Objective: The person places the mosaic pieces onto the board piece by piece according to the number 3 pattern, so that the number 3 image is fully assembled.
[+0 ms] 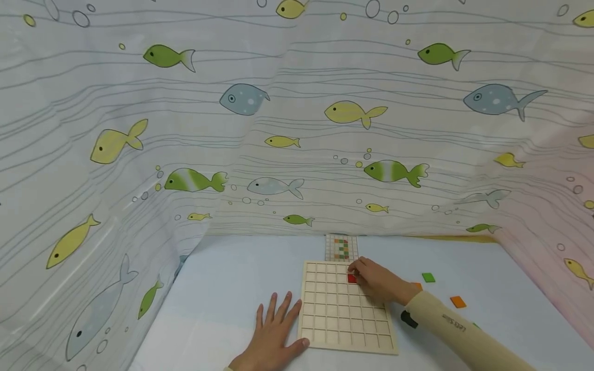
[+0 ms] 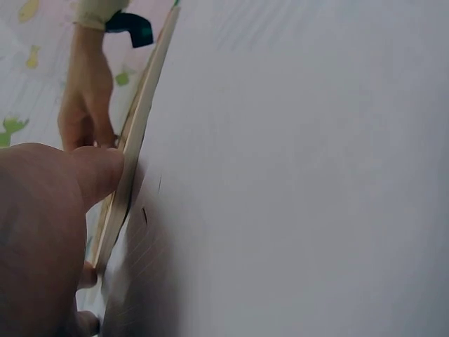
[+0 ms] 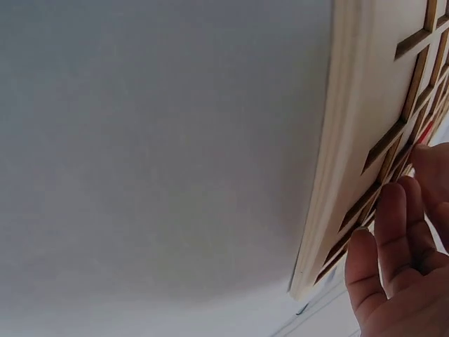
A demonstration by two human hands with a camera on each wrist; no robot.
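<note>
A pale wooden grid board (image 1: 343,309) lies on the table, its square cells marked off by ridges. My right hand (image 1: 378,281) reaches over its far right part, fingertips bent down at a red square tile (image 1: 352,279) in the second row from the far edge. In the right wrist view, a red sliver (image 3: 425,133) shows right at the fingertips of that hand (image 3: 400,260). My left hand (image 1: 274,335) lies with fingers spread by the board's left edge, its thumb on the near left corner. The left wrist view shows this thumb (image 2: 102,172) against the board's side (image 2: 140,119).
Behind the board lies a small pattern card (image 1: 341,248) with coloured squares. Right of the board are a green tile (image 1: 428,277), an orange tile (image 1: 458,301) and others partly hidden by my right arm. A dark strap (image 1: 409,319) hangs at the right wrist. Fish-printed curtains surround the table.
</note>
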